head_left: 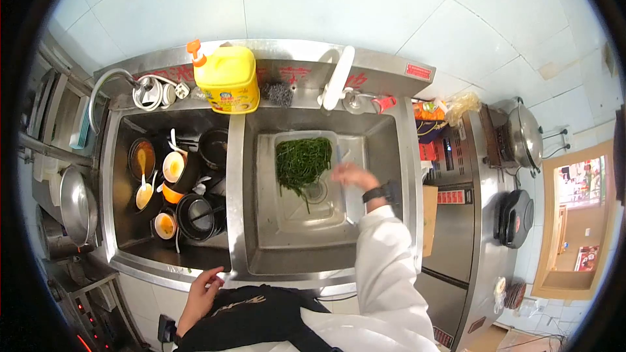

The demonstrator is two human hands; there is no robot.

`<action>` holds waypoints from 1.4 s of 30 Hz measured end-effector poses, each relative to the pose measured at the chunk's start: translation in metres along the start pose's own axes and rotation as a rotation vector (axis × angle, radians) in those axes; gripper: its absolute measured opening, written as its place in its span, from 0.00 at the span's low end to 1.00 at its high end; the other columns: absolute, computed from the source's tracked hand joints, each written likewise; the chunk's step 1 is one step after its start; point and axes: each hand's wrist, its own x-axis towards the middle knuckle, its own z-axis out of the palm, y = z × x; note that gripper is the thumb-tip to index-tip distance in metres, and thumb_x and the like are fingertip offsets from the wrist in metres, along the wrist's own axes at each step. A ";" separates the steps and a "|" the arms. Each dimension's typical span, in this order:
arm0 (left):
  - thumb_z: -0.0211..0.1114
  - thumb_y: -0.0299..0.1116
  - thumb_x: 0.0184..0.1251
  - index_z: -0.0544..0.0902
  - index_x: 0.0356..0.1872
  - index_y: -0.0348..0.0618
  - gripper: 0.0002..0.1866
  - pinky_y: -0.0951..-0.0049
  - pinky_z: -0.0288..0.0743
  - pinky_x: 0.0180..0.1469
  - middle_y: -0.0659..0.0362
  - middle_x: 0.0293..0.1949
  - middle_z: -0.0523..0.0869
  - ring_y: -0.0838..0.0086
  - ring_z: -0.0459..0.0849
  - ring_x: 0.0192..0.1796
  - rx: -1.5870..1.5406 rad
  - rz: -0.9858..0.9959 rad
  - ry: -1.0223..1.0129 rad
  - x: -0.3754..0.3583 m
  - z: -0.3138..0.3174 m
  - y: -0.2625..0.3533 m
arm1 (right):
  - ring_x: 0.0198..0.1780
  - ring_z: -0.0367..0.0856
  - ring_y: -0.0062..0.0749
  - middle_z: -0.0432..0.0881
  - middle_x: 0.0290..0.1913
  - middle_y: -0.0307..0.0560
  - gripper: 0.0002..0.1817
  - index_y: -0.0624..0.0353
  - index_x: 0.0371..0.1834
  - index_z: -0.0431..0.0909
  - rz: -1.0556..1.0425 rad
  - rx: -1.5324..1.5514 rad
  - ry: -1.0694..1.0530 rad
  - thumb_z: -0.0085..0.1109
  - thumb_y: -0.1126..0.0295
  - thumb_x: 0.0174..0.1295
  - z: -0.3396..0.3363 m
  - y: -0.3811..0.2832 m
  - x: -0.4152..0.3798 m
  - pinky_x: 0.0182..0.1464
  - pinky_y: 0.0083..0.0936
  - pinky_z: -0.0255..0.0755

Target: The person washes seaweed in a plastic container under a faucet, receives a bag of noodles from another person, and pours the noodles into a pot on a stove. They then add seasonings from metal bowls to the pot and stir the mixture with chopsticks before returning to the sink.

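Note:
My right hand (354, 175), blurred by motion, is over the right sink basin (385, 234), just right of a heap of long, thin green leaves (304, 161). Those leaves lie in a translucent square tub (287, 225) on the basin floor, a few trailing toward the front. Below that hand, a pale, narrow strip (353, 205) runs along the tub's right side. What the right fingers hold, if anything, I cannot tell. Near the sink's front edge, my left hand (201, 294) has its fingers loosely bent and apart, with nothing seen in them.
The left basin (130, 234) holds several used bowls (173, 167), dark pots (195, 216) and spoons. On the back ledge stand a yellow pump jug (227, 81), a dark scourer (280, 94) and a white faucet (339, 78). A metal cabinet (450, 241) borders the right side.

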 end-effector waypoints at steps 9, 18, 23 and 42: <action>0.50 0.24 0.61 0.74 0.51 0.38 0.16 0.79 0.68 0.42 0.59 0.32 0.79 0.78 0.77 0.37 -0.183 -0.117 0.064 -0.002 0.012 0.019 | 0.39 0.74 0.48 0.76 0.32 0.55 0.13 0.59 0.41 0.75 -0.446 -0.806 1.064 0.50 0.77 0.50 -0.092 -0.130 0.053 0.44 0.36 0.68; 0.52 0.26 0.61 0.74 0.51 0.38 0.16 0.81 0.67 0.41 0.60 0.32 0.79 0.80 0.74 0.35 -0.140 -0.090 0.015 -0.006 0.011 0.018 | 0.44 0.71 0.51 0.74 0.38 0.59 0.19 0.57 0.48 0.73 -0.456 -0.713 1.116 0.48 0.78 0.50 -0.072 -0.120 0.043 0.48 0.38 0.67; 0.52 0.25 0.62 0.74 0.51 0.38 0.16 0.82 0.66 0.40 0.60 0.32 0.78 0.80 0.74 0.36 -0.152 -0.071 0.018 -0.008 0.013 0.013 | 0.44 0.72 0.51 0.73 0.39 0.58 0.19 0.56 0.49 0.73 -0.392 -0.796 1.046 0.50 0.78 0.50 -0.075 -0.132 0.039 0.48 0.38 0.68; 0.51 0.26 0.64 0.73 0.53 0.40 0.16 0.80 0.69 0.45 0.60 0.34 0.79 0.79 0.75 0.40 -0.066 0.172 -0.166 -0.046 0.017 -0.008 | 0.42 0.78 0.30 0.79 0.39 0.47 0.14 0.62 0.47 0.71 -0.778 0.737 0.109 0.52 0.81 0.57 0.063 -0.238 -0.270 0.45 0.19 0.72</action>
